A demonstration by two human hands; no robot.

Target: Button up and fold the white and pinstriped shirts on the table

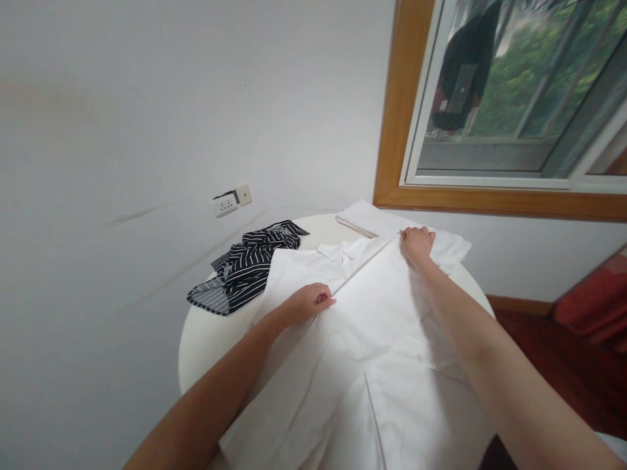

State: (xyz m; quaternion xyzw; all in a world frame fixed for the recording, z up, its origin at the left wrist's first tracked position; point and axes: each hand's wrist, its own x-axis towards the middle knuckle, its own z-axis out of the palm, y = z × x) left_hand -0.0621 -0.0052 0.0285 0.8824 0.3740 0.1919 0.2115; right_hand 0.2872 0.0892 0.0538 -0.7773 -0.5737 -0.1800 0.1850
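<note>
A white shirt [377, 352] lies spread over a round white table [206, 333], collar at the far side. My left hand [309, 302] is closed, pinching the folded edge of the shirt near the middle. My right hand [417, 245] presses on the far end of the same fold near the collar, fingers curled on the cloth. The fold runs as a straight ridge between the two hands.
A black and white striped garment [247, 264] lies crumpled at the table's left rear. A folded white cloth [365, 217] sits at the far edge under the window. A wall socket [226, 203] is behind. Red-brown floor and a red object [595, 303] lie to the right.
</note>
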